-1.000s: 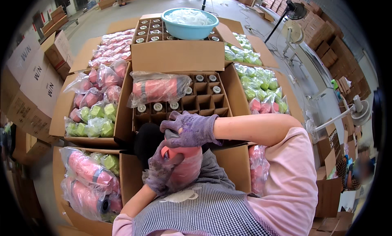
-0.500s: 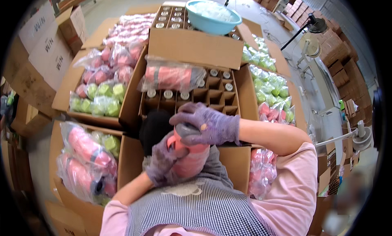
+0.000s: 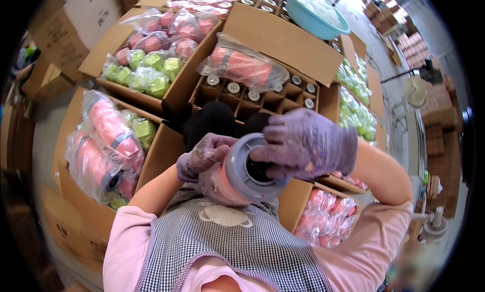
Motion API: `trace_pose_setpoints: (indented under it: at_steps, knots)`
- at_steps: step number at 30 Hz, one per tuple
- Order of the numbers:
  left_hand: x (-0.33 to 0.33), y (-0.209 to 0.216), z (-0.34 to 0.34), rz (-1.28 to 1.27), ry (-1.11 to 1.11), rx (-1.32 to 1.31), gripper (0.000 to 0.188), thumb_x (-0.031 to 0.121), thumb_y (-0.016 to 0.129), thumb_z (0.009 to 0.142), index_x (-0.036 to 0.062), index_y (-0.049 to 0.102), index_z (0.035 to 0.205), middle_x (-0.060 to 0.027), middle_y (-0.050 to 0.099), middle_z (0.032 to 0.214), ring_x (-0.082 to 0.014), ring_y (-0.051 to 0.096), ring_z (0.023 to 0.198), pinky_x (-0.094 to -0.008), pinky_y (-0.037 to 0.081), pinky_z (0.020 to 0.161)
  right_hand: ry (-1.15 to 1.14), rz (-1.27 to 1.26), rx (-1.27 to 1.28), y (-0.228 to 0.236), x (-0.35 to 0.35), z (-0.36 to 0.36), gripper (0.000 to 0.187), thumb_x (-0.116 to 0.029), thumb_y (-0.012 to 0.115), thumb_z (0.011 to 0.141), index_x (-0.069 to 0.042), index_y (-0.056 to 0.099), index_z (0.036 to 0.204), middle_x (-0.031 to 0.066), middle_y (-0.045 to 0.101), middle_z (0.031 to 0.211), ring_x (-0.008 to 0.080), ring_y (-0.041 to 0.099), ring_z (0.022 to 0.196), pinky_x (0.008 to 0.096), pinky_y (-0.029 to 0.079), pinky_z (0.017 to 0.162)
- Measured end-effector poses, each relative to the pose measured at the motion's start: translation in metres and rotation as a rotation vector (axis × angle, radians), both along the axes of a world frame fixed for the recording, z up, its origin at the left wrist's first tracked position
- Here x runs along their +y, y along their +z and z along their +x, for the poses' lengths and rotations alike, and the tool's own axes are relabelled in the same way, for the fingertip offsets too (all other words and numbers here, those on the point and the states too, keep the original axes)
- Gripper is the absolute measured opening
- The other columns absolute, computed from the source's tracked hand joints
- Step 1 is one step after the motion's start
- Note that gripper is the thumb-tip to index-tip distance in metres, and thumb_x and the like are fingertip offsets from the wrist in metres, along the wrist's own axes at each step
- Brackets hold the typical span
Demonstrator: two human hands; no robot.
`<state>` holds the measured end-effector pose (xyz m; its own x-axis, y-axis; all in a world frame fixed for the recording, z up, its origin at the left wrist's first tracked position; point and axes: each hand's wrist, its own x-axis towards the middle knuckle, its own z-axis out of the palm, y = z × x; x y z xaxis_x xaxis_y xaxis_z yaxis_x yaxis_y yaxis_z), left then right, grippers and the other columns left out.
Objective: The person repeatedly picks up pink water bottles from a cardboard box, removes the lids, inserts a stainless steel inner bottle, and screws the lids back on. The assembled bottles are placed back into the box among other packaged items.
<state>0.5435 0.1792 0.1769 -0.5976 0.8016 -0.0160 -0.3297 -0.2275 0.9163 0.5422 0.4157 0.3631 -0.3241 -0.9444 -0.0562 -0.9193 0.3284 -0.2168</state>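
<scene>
I hold a pink cylindrical roller (image 3: 236, 177) with a wide grey ring at its end and a dark round opening. It is tilted above my lap, and clear plastic shows along its side. My left hand (image 3: 204, 154), in a stained purple glove, is closed on the roller's left side. At the grey end, my purple-gloved right hand (image 3: 309, 144) bends its fingers over the rim and into the opening, hiding part of it. Beyond my hands, a bagged pink roller (image 3: 242, 67) lies across a divided carton (image 3: 275, 106) with silver-capped items in some cells.
At left, an open carton holds bagged pink rollers (image 3: 108, 140); behind it are bagged pink and green pieces (image 3: 151, 65). A light blue basin (image 3: 318, 14) rests on the far cartons. Bagged pink pieces (image 3: 326, 219) stand at right, bagged green ones (image 3: 356, 113) behind them.
The roller has tipped so its grey ringed opening shows. My right hand has moved right and its fingers now reach into the opening. The view has turned, swinging the cartons.
</scene>
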Motion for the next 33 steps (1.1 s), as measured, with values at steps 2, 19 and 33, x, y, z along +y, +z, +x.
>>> trace_pose_setpoints:
  at_steps: [2, 19, 33]
  knots:
    - [0.001, -0.003, 0.004, 0.004, 0.024, -0.091, 0.092, 0.067, 0.07, 0.082, -0.0091, 0.057, 0.132, -0.0093, 0.069, 0.117, -0.0128, 0.063, 0.106, -0.0292, 0.051, 0.094, -0.067, 0.21, -0.106, 0.007, -0.004, 0.005, 0.028, -0.035, 0.065, 0.088, -0.014, 0.061, 0.106, 0.009, 0.064, 0.076, 0.0289, 0.067, 0.073, 0.041, 0.053, 0.061]
    - [-0.04, 0.009, -0.035, -0.219, 0.216, 0.615, 0.082, 0.045, 0.087, 0.072, 0.0027, 0.058, 0.135, -0.0111, 0.069, 0.109, -0.0197, 0.066, 0.101, -0.0328, 0.053, 0.091, -0.528, -0.355, -0.478, -0.021, 0.029, 0.005, 0.05, -0.024, 0.072, 0.086, 0.002, 0.061, 0.127, 0.0199, 0.067, 0.113, 0.0345, 0.065, 0.104, 0.0403, 0.052, 0.092]
    - [-0.056, 0.065, -0.022, -0.459, 0.471, 0.112, 0.059, 0.053, 0.045, 0.099, -0.0018, 0.066, 0.109, -0.0122, 0.069, 0.077, -0.0167, 0.063, 0.058, -0.029, 0.052, 0.055, -0.622, -0.873, 0.293, -0.098, 0.007, 0.049, 0.031, -0.025, 0.062, 0.087, 0.001, 0.069, 0.101, 0.0153, 0.068, 0.091, 0.0325, 0.064, 0.082, 0.0427, 0.048, 0.077]
